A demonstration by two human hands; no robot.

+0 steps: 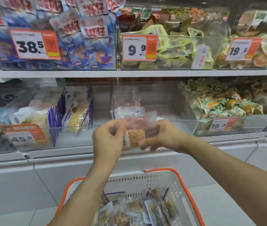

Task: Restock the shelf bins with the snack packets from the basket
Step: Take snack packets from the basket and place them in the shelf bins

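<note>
Bottom centre of frame: white perforated plastic basket (170, 185) with orange rim and handles, holding a loose heap of snack packets (134, 209), clear film with printed labels and tan contents.

Mid-frame, above the basket: both hands raised together on one snack packet (135, 137). Left hand (107, 141) pinches its left edge with curled fingers; right hand (160, 136) closes on the right side, thumb low. Packet blurred; a ridged orange-brown piece shows through clear wrap.

Handling judgement: light, thin, floppy film, probably slick; the contents look stiff and may crack if squeezed. Best taken by the sealed edges or flat across both faces.

Behind the hands, centre: clear rigid acrylic shelf bin (145, 101), nearly bare, a few similar packets upright at its left end. Likely destination.

Centre left: bin of upright blue-edged pouches (74, 111), tag 45.8. Right: crinkled green-wrapped sweets (224, 101), tag 19.8.

Upper shelf, farthest: shrimp-print bags (90, 51), yellow-green packs (175, 44).
</note>
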